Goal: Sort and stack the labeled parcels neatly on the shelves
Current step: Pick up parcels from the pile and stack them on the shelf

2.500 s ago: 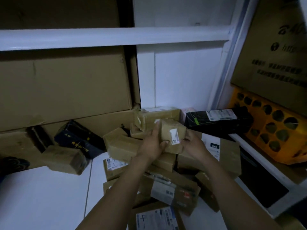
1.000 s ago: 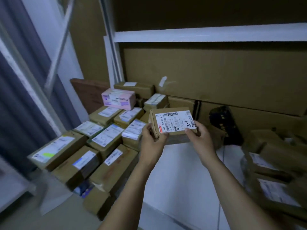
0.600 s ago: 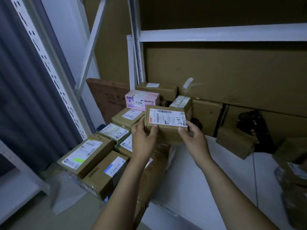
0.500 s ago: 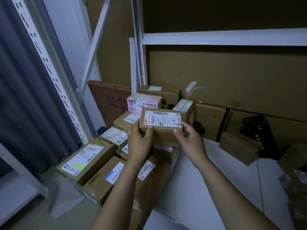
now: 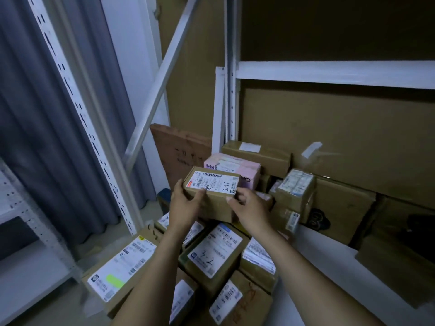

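A small brown parcel with a white label marked "241" is held between both hands. My left hand grips its left end and my right hand its right end. It hangs label up over the rows of labelled parcels on the left of the white shelf, just in front of a pink box. Below it lies a parcel marked "3-2". Whether it touches the parcels underneath is hidden.
Large cardboard boxes fill the back of the shelf under a white shelf beam. White uprights and a diagonal brace stand left of the parcels. A grey curtain hangs at the far left. A low parcel sticks out front left.
I turned left from the loose pile on the right to the sorted rows, carrying the small parcel. It has turned label up and moved forward and lower towards the pink box.
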